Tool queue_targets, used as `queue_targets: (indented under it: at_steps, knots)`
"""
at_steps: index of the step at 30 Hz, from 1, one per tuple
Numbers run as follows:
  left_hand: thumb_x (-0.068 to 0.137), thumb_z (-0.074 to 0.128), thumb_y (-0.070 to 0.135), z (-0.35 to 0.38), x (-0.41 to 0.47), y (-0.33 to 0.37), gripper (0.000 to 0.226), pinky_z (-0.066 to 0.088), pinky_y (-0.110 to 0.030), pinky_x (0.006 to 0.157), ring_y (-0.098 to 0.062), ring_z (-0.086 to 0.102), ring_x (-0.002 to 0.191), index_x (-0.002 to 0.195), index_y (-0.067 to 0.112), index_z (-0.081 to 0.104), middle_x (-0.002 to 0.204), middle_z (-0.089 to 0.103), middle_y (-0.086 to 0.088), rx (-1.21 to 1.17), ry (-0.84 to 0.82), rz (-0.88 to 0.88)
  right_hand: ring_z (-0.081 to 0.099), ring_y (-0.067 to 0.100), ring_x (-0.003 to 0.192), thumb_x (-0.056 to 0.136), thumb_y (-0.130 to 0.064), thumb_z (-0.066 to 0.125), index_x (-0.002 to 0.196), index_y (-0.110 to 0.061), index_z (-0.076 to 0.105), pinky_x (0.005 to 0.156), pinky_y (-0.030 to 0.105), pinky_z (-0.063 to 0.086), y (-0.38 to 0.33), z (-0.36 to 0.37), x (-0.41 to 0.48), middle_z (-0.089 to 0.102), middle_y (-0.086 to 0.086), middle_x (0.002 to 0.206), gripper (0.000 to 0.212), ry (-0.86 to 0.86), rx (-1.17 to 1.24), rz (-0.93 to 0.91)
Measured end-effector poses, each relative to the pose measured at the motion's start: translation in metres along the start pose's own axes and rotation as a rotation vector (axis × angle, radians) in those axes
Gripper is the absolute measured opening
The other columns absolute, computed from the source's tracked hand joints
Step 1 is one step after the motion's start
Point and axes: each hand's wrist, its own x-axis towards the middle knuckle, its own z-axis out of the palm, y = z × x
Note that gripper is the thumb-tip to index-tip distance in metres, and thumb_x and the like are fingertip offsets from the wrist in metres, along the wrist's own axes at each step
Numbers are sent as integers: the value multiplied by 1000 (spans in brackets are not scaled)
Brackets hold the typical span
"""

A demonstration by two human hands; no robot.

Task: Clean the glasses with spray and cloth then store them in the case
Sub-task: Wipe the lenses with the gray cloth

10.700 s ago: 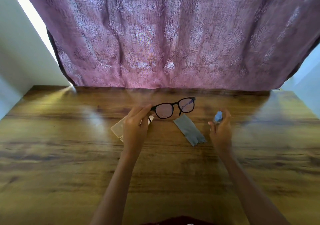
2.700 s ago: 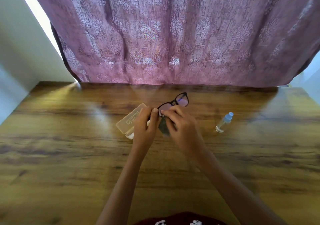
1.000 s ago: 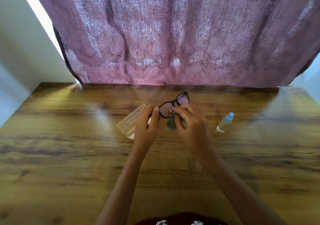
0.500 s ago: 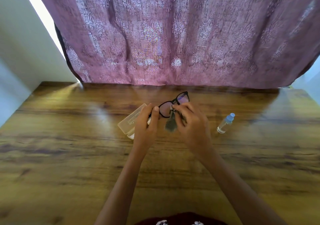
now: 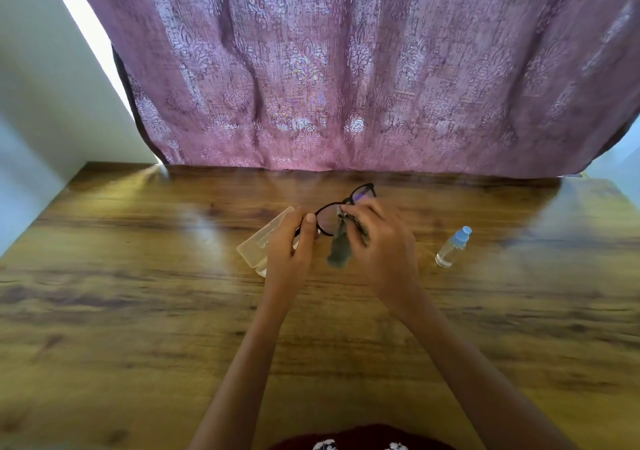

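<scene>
Wooden table (image 5: 138,311): translucent case (image 5: 258,246) mid-table, spray bottle (image 5: 452,248) well right.

From my feed this looks like a room in a home. I see a wood-grain table (image 5: 138,311) pushed up against a window, and hanging right behind the table's far edge is a mauve curtain (image 5: 346,68) with a woven floral pattern, daylight glowing through it. To the left of the curtain a plain pale wall (image 5: 41,86) meets a bright strip of sunlight.
</scene>
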Motion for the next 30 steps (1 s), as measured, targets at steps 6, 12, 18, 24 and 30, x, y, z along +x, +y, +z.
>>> queue_targets:
  at_steps: [6,12,18,24,30]
  knots:
    - [97,38,37,-1,1,-4,23,40,-27,63,-4,48,68,84,25,54,76,55,16,-3,-2,15,63,18,86,83,-9,68,99,-6,71,74,18,48,-13,2,-14,66,4,94,17,-4,20,-79]
    - [98,38,31,-1,0,0,18,40,-21,64,1,50,69,89,38,52,78,57,23,15,-17,41,61,16,89,87,-11,64,100,-8,70,74,22,49,-19,3,-3,65,2,96,14,-7,43,-74]
    - [97,38,37,-4,0,-3,37,44,-38,67,-14,52,71,89,8,60,76,56,1,-2,29,9,63,19,94,82,-8,71,101,-3,70,77,21,50,-5,3,-4,66,6,97,20,9,6,-27]
    - [98,39,36,-3,1,-5,23,39,-32,60,-4,46,65,83,27,54,71,52,17,8,-10,15,61,16,86,82,-10,68,97,-6,69,72,20,50,-17,3,-14,65,4,93,15,-2,30,-111]
    - [99,38,35,-6,1,-5,23,39,-31,62,-9,48,67,85,29,55,73,53,14,4,-65,6,62,14,86,84,-11,68,99,-8,70,74,15,45,-7,3,-1,66,2,96,15,-8,32,9]
